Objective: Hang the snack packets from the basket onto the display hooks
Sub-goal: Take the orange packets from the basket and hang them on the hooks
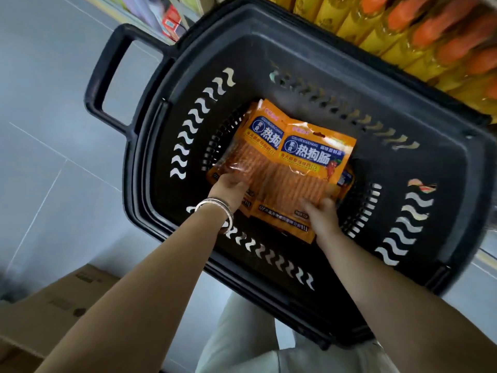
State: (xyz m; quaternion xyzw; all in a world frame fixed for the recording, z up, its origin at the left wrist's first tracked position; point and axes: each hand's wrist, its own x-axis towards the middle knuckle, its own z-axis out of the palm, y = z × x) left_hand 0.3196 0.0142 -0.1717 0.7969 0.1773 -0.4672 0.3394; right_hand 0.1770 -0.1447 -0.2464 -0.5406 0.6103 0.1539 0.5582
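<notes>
Snack packets [295, 162] in black basket [166, 76], both hands' grip grasping them: left hand [228, 188], right hand [321, 214]; cardboard box [53, 313] beside

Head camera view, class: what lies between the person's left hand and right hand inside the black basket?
In the head view, orange snack packets span the gap between the left hand and the right hand, which grip their lower edges above the basket floor.

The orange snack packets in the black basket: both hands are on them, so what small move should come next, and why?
Probably close both hands on the stack and lift it straight up out of the basket. The left hand and right hand already grip the near edges of the orange snack packets, which lie low on the basket floor, and no display hooks are in view yet.
</notes>
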